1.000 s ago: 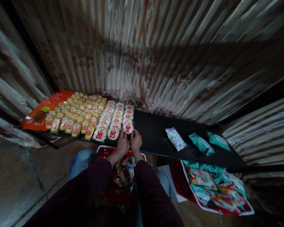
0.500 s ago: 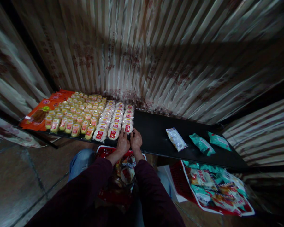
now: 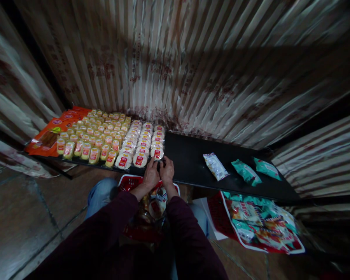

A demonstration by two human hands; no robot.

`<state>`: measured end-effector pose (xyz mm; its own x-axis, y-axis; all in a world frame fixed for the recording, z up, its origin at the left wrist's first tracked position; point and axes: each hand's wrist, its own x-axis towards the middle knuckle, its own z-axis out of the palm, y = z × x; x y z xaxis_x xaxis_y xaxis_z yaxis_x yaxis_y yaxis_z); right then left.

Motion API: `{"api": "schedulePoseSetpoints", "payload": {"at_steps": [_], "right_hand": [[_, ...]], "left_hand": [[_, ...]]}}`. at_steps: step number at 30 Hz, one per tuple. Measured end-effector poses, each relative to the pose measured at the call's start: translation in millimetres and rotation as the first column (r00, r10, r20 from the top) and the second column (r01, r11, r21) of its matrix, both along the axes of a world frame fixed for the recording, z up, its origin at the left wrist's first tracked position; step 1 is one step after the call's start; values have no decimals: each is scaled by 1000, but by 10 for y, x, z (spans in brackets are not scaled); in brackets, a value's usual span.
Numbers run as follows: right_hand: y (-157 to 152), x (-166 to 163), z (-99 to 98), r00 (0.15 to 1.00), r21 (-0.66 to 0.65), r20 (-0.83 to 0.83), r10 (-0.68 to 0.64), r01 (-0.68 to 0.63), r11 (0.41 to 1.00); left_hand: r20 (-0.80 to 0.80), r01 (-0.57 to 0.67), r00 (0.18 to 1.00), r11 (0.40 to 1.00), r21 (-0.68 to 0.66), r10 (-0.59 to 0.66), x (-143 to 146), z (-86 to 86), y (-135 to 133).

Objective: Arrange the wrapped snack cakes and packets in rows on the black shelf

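Both left hand (image 3: 151, 175), right hand (image 3: 167, 171) at shelf (image 3: 189, 163) edge by front packet (image 3: 157, 153); fingers (image 3: 162, 165): hold unclear; room rightward.

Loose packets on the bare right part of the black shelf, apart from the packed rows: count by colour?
White packet: 1
Green packets: 2
Total: 3
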<state>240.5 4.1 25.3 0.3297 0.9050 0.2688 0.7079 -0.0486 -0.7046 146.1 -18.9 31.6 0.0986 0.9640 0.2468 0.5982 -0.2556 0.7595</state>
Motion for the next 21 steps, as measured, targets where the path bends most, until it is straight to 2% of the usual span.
{"api": "schedulePoseSetpoints", "payload": {"at_steps": [4, 7, 10, 13, 15, 18, 21], "right_hand": [[-165, -48, 17, 999, 43, -36, -14, 16, 999], [-369, -105, -6, 998, 93, -62, 28, -22, 995], [-601, -170, -70, 993, 160, -73, 93, -81, 984], [-828, -230, -177, 995, 191, -48, 92, -81, 978], [-976, -258, -282, 995, 166, -8, 100, -98, 981], [-1199, -264, -493, 992, 82, 34, 124, -126, 989], [-1395, -219, -716, 982, -105, 87, 169, -160, 982]], "left_hand": [[-39, 45, 998, 999, 22, -44, -56, -66, -137], [-96, 151, 984, 988, 41, -147, -132, -114, -276], [-170, 256, 954, 966, 31, -247, -217, -117, -407], [-229, 301, 930, 953, 22, -289, -294, -128, -539], [-247, 316, 922, 949, 26, -300, -338, -195, -649], [-242, 316, 919, 948, -19, -311, -383, -421, -854], [-221, 267, 931, 954, -134, -292, -379, -708, -1061]]}}
